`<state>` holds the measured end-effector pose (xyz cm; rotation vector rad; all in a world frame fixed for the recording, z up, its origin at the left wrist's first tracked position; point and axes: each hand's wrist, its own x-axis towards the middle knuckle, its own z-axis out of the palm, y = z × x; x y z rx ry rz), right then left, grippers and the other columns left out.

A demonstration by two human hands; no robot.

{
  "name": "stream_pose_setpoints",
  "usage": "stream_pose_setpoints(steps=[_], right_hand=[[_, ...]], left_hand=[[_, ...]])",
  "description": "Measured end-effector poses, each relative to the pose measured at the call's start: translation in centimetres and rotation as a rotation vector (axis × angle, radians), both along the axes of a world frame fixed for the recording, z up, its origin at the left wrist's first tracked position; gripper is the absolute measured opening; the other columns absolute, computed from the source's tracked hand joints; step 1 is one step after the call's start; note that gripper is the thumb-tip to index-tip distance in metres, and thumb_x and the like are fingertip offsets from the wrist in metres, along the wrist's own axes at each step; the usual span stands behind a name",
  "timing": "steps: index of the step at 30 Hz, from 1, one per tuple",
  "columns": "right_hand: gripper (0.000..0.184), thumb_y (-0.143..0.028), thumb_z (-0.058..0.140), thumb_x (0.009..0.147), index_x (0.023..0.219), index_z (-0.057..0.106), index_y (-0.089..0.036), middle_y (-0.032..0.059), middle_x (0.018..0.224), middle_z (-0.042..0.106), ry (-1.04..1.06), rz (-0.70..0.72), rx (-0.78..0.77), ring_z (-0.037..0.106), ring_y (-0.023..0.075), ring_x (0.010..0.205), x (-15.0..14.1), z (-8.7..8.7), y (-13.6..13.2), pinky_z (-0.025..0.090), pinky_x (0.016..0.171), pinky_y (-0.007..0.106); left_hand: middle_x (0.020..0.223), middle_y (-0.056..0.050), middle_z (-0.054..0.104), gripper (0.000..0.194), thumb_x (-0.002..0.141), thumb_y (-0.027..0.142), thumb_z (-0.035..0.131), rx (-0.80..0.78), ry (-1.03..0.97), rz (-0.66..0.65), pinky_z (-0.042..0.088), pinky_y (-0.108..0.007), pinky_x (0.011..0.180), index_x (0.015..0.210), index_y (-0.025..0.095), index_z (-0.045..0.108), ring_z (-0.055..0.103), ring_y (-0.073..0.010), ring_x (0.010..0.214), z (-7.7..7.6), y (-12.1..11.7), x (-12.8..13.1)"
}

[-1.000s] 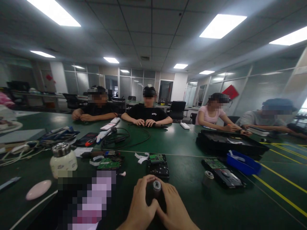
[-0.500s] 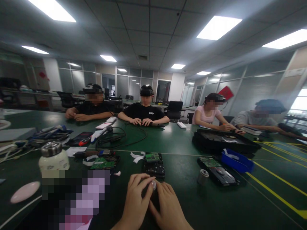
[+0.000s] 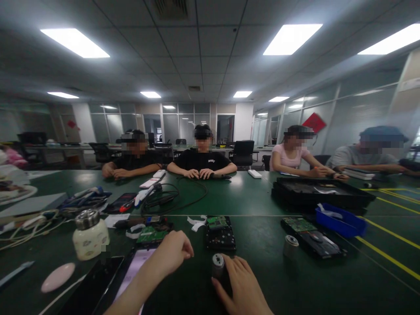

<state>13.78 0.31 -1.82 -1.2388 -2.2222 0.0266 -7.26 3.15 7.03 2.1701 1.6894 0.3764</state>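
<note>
The right hand (image 3: 243,286) is nearest, half open and curved around the right side of a metal cylinder (image 3: 217,270), thumb low on its near side, fingers towards its far right; how firmly it grips, I can't tell. The cylinder sits on the green table (image 3: 185,291), just on the near side of the black hard drive (image 3: 220,239). It stands upright, long axis vertical, pale holed end facing the ceiling. To steady it well, I'd judge, press lightly and low on its body so it doesn't tip. The left hand (image 3: 175,250) hangs to the left of the drive, fingers loosely curled, apart from the cylinder; its palm is hidden, so I can't say whether it holds anything. A second cylinder (image 3: 291,249) stands right of the drive. Well beyond the drive sits a person in black (image 3: 200,161).
</note>
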Motion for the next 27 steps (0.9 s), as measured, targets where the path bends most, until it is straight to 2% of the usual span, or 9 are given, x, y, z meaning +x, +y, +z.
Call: stream_pose_setpoints(steps=[5,10,21,24,27], right_hand=[[0.038,-0.029,0.052,0.082,0.118,0.05,-0.015,0.0106,0.112,0.062,-0.029,-0.026,-0.075,0.056,0.0261,0.101,-0.1,0.5,-0.4,0.038,0.093,0.043],[0.039,-0.029,0.051,0.083,0.119,0.049,-0.014,0.0111,0.113,0.061,-0.05,-0.031,-0.117,0.056,0.0258,0.099,-0.3,0.6,-0.5,0.041,0.088,0.041],[0.038,-0.031,0.05,0.085,0.12,0.048,-0.016,0.009,0.111,0.061,-0.029,-0.05,-0.144,0.055,0.0251,0.1,-0.2,0.8,-0.7,0.039,0.089,0.038],[0.038,-0.031,0.05,0.084,0.119,0.048,-0.016,0.0089,0.111,0.06,-0.024,-0.05,-0.149,0.054,0.0247,0.1,-0.2,0.8,-0.7,0.038,0.089,0.038],[0.038,-0.032,0.05,0.085,0.119,0.048,-0.016,0.009,0.109,0.06,-0.025,-0.053,-0.152,0.054,0.0248,0.099,-0.3,0.8,-0.7,0.037,0.089,0.038]], left_hand=[[0.073,-0.008,0.074,0.017,0.062,0.009,0.063,-0.043,0.116,0.037,0.047,-0.025,0.065,0.07,0.018,0.075,0.069,-0.0212,0.072,-1.4,0.7,0.2],[0.076,-0.01,0.074,0.017,0.057,0.007,0.068,-0.057,0.188,0.083,0.047,-0.028,0.062,0.068,0.018,0.075,0.069,-0.0254,0.074,-2.0,1.0,0.1],[0.07,-0.005,0.074,0.02,0.055,0.007,0.07,-0.059,0.166,0.042,0.048,-0.027,0.063,0.066,0.022,0.075,0.069,-0.0244,0.072,-2.8,1.6,-0.4],[0.069,-0.004,0.074,0.018,0.058,0.007,0.067,-0.026,0.122,0.019,0.048,-0.027,0.066,0.064,0.023,0.074,0.069,-0.0229,0.072,-2.5,1.6,-0.3],[0.082,-0.001,0.075,0.021,0.069,0.012,0.061,0.059,0.03,0.001,0.047,-0.026,0.075,0.081,0.024,0.073,0.068,-0.0184,0.081,-1.5,1.0,0.4]])
